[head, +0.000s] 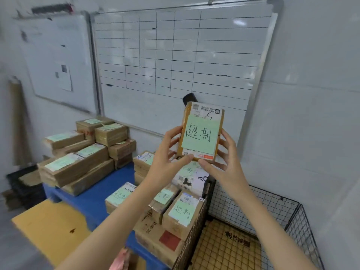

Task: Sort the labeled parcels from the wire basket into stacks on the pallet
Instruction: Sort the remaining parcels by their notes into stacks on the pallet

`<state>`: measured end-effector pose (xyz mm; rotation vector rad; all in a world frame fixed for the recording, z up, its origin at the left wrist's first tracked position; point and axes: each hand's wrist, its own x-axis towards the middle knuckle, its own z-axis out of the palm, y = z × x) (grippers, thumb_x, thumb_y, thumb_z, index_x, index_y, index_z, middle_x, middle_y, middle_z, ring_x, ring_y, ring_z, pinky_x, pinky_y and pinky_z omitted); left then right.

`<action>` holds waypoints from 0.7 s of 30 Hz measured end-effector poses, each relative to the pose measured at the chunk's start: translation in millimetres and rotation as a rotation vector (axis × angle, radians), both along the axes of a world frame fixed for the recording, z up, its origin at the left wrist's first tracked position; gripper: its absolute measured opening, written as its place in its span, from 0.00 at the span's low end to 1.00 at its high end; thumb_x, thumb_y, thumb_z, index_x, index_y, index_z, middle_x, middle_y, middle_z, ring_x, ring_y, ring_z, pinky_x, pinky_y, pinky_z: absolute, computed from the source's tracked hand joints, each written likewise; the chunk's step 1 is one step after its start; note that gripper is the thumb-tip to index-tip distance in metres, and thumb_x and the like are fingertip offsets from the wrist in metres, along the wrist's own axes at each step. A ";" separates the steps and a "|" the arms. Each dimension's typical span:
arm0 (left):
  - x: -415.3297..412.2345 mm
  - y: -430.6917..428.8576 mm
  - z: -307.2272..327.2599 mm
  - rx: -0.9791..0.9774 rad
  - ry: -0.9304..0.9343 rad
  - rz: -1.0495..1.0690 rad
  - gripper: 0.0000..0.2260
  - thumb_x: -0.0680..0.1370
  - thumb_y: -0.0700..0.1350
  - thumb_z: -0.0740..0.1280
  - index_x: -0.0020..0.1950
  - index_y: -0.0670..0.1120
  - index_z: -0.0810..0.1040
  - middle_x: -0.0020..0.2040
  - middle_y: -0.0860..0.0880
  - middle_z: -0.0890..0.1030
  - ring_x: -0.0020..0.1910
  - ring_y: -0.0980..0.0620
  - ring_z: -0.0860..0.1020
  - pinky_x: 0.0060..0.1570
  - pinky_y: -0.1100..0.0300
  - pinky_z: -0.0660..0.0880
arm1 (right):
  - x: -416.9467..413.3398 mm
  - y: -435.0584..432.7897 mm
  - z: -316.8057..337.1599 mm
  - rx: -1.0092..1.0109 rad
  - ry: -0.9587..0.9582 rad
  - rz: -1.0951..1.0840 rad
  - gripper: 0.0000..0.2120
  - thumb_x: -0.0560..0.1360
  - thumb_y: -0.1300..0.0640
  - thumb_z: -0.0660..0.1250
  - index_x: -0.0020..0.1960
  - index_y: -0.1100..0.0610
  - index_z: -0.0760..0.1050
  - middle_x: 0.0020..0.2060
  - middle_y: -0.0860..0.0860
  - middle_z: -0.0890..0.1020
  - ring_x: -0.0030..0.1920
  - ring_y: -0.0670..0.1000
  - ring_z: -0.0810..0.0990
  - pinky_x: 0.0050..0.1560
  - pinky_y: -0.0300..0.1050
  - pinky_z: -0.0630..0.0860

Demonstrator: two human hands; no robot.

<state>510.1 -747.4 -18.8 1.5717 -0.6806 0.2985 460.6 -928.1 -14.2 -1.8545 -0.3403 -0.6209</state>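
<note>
Left hand point(165, 162) and right hand point(226, 164) hold my upright parcel point(201, 133), fingers point(228, 140) curled on its side edges; it appears light, stiff, tape-slick, best gripped at opposite edges.

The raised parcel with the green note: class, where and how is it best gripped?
Probably by its long side edges, low down, one hand from each side: the parcel is a flat slab held upright, and this leaves its green note readable.

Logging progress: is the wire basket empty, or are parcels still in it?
Empty as far as shown: the wire basket shows only a flat cardboard liner; the right arm hides a strip.
</note>
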 end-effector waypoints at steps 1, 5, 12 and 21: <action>2.7 13.0 -1.0 0.002 0.004 0.025 0.29 0.75 0.42 0.73 0.71 0.59 0.65 0.64 0.70 0.73 0.69 0.62 0.69 0.63 0.56 0.71 | 7.2 10.2 -0.7 -0.015 0.007 0.018 0.43 0.68 0.43 0.76 0.76 0.35 0.55 0.69 0.34 0.68 0.68 0.38 0.70 0.60 0.42 0.78; 18.2 63.6 -6.3 0.057 -0.025 0.127 0.30 0.73 0.50 0.73 0.70 0.65 0.64 0.68 0.67 0.72 0.70 0.62 0.68 0.67 0.47 0.69 | 36.0 51.2 -5.0 -0.057 0.035 0.063 0.40 0.71 0.44 0.75 0.75 0.35 0.55 0.72 0.39 0.66 0.71 0.41 0.68 0.67 0.57 0.74; 70.8 133.2 -22.4 0.103 -0.024 0.068 0.33 0.73 0.54 0.74 0.74 0.62 0.62 0.71 0.62 0.69 0.67 0.54 0.74 0.60 0.45 0.77 | 81.2 116.4 -14.2 -0.108 0.075 0.044 0.40 0.71 0.43 0.73 0.75 0.37 0.53 0.71 0.33 0.65 0.72 0.41 0.66 0.67 0.59 0.74; 154.0 207.4 -47.1 0.097 0.007 -0.071 0.32 0.75 0.51 0.73 0.76 0.58 0.62 0.70 0.60 0.72 0.65 0.55 0.76 0.57 0.63 0.77 | 139.4 199.4 -36.0 -0.129 0.177 -0.132 0.39 0.73 0.44 0.73 0.75 0.37 0.52 0.73 0.40 0.67 0.70 0.44 0.70 0.65 0.59 0.74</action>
